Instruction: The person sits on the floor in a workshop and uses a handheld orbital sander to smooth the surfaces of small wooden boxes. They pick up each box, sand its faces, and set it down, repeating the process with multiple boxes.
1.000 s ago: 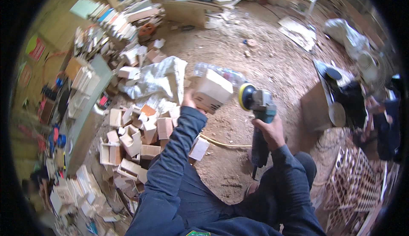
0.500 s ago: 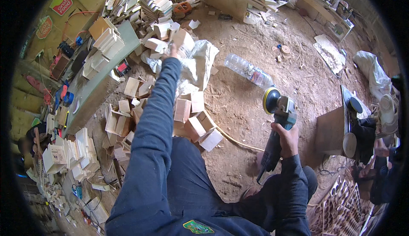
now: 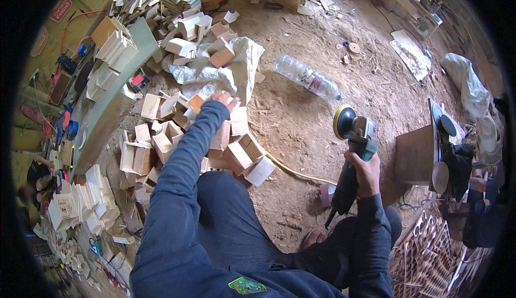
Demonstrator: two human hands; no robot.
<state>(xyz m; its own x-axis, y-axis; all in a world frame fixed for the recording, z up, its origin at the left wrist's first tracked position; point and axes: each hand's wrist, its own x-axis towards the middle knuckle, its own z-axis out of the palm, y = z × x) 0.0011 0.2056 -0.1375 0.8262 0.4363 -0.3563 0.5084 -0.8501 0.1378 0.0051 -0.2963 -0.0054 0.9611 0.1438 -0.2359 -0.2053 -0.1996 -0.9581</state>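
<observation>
My right hand [image 3: 366, 173] is wrapped round the dark body of an angle grinder [image 3: 348, 182]. The grinder points away from me, its round pad with a yellow rim [image 3: 344, 122] standing on edge. My left hand [image 3: 224, 100] is slightly blurred, its fingers apart and nothing seen in them. It hovers at the far side of a heap of small open wooden boxes [image 3: 243, 155] by my knee. Beyond it, a wooden box with a brown face [image 3: 222, 56] lies among others on a crumpled white sack [image 3: 244, 67].
A large clear plastic bottle [image 3: 306, 76] lies on the dirt floor ahead. A yellowish cord [image 3: 293, 174] runs from the boxes toward the grinder. Stacked wooden pieces [image 3: 97, 193] stand at left beside a greenish board [image 3: 115, 91]. A brown wooden box [image 3: 414, 161] stands at right, near another person.
My left hand has let go of a wooden box on the white sack and come back toward the nearer heap. The grinder stays in my right hand, nearly unmoved.
</observation>
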